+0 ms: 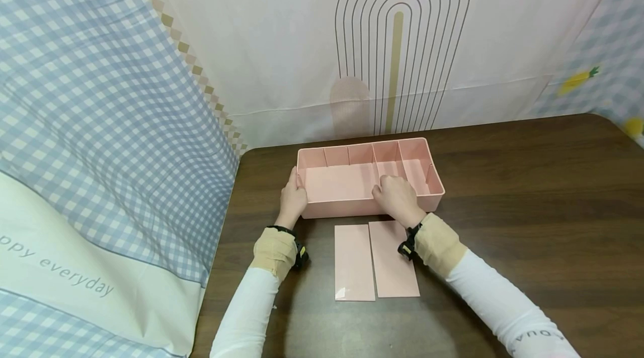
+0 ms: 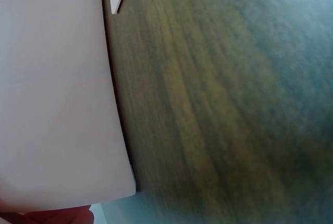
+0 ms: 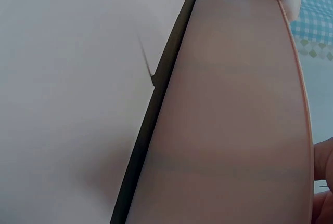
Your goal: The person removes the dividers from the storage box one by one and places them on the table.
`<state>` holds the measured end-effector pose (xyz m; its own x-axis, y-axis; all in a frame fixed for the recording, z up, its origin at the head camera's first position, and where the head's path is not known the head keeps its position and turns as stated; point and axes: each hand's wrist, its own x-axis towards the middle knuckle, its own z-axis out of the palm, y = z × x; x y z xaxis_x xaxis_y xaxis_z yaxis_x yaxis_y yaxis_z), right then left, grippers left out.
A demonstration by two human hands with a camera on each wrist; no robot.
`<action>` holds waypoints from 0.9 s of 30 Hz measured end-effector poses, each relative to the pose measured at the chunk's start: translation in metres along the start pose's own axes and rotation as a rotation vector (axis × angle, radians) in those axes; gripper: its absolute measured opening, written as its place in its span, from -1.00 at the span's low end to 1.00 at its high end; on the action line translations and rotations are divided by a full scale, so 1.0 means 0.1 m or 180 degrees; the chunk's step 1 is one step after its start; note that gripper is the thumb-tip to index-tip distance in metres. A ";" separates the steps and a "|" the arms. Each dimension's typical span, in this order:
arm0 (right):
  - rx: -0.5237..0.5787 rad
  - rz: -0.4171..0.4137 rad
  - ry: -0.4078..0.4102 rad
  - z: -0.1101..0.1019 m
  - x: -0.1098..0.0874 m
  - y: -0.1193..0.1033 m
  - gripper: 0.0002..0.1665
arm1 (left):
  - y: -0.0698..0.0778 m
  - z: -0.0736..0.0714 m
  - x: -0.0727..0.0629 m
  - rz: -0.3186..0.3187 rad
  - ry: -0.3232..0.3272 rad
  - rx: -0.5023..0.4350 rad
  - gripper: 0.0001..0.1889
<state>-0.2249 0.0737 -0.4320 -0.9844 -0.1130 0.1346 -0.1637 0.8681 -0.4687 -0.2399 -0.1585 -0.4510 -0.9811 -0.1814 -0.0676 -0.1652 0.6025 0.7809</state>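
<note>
A long pink organizer box (image 1: 339, 182) stands on the table, its front wall (image 3: 234, 94) large in the right wrist view. My left hand (image 1: 294, 197) grips the box's left end, fingers outside and thumb at the rim. My right hand (image 1: 398, 199) reaches over the front wall with curled fingers, pinching the front part of a thin pink divider (image 1: 375, 163); its fingertips are hidden inside the box. Another divider (image 1: 402, 161) stands to the right of it. Two flat pink panels, a left one (image 1: 354, 263) and a right one (image 1: 394, 265), lie side by side before the box.
The dark wooden table (image 1: 528, 207) extends to the right of the box. Behind it hangs a white cloth (image 1: 282, 39) with an arch print. A blue checked cloth (image 1: 115, 95) hangs along the table's left edge.
</note>
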 end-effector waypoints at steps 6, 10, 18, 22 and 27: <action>0.0004 -0.0035 0.0031 0.01 0.00 0.01 -0.68 | 0.00 0.00 -0.01 -0.0001 0.0007 0.0020 -0.51; 0.0000 -0.0070 0.0091 0.02 0.01 0.02 -0.67 | 0.00 0.00 -0.01 0.0002 0.0007 0.0015 -0.51; -0.0025 -0.0094 0.0152 0.02 0.01 0.02 -0.67 | -0.01 0.01 0.01 -0.0042 0.0018 0.0005 -0.51; -0.0033 -0.0107 0.0166 0.02 0.00 0.02 -0.67 | -0.01 0.01 0.01 -0.0020 0.0036 0.0015 -0.51; -0.0052 -0.0131 0.0185 0.03 0.00 0.02 -0.68 | -0.01 0.01 0.00 -0.0016 0.0039 0.0011 -0.52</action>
<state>-0.2255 0.0740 -0.4354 -0.9715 -0.1207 0.2042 -0.2023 0.8711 -0.4475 -0.2403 -0.1583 -0.4529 -0.9790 -0.1938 -0.0638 -0.1704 0.6041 0.7784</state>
